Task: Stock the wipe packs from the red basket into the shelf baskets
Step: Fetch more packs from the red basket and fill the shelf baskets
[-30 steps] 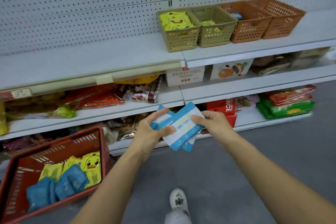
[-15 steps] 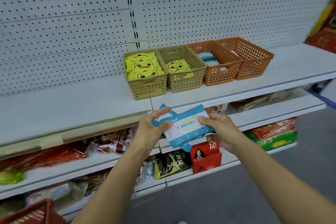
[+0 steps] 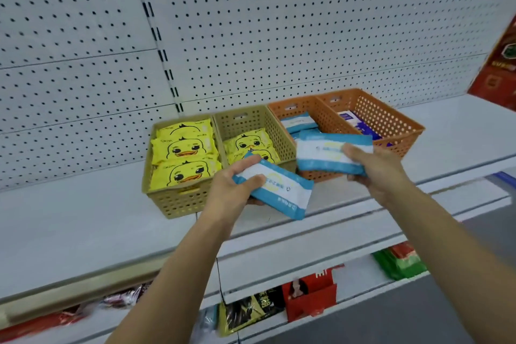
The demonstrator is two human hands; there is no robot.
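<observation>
On the white shelf [image 3: 69, 218], four perforated baskets stand in a row, side by side. The tan basket [image 3: 178, 204] at the row's 9 o'clock end is full of yellow duck packs [image 3: 184, 148]. The second tan basket [image 3: 279, 137] holds fewer duck-print packs [image 3: 248, 142]. Toward 3 o'clock, the near orange basket [image 3: 324, 117] holds blue-and-white wipe packs [image 3: 297, 121], and the far orange basket [image 3: 382, 117] holds darker blue packs [image 3: 354, 120] whose print is too blurred to read.

The left hand [image 3: 231, 190] grips one blue-and-white pack [image 3: 282, 190] in front of the second tan basket, thumb on top, hiding that basket's near wall. The right hand [image 3: 377, 167] grips another pack [image 3: 324, 156] over the near end of the near orange basket, covering part of its contents.

A pegboard [image 3: 279, 36] rises at 12 o'clock. At 3 o'clock a red box [image 3: 502, 70] is cut off by the frame edge. Lower shelves at 6 o'clock carry a red carton [image 3: 310, 296], green packets [image 3: 399, 265] and a dark bag [image 3: 248, 310].
</observation>
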